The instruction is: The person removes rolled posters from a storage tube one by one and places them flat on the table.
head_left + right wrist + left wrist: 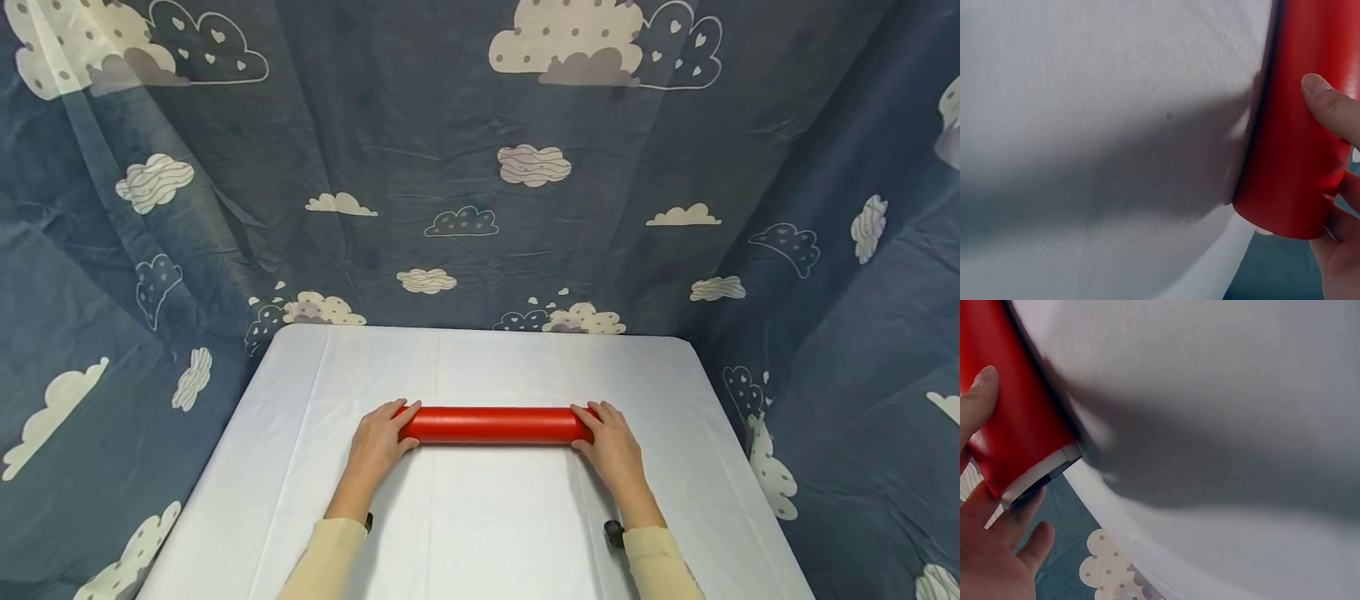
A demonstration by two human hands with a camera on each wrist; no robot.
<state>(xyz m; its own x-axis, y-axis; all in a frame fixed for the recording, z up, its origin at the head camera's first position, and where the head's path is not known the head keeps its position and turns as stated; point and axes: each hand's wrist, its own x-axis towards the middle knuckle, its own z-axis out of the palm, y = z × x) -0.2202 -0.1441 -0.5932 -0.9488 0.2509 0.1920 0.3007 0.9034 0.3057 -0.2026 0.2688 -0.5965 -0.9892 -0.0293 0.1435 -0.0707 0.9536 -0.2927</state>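
A long, smooth red cylinder point(495, 425) lies crosswise on the white table, roughly parallel to its far edge. My left hand point(377, 442) grips its left end, thumb on the near side and fingers round the far side. At the other end my right hand point(615, 446) holds it in the same way. In the left wrist view, the end of the red cylinder point(1019, 419) has a pale rim with something dark blue inside. The right wrist view shows the thumb point(1329, 103) pressed on its red surface; the end face there is hidden.
The white table point(480, 525) has rounded far corners. Dark blue cloth point(420, 125) printed with clouds hangs behind it and on both sides. A black wrist device point(614, 533) shows by the right sleeve.
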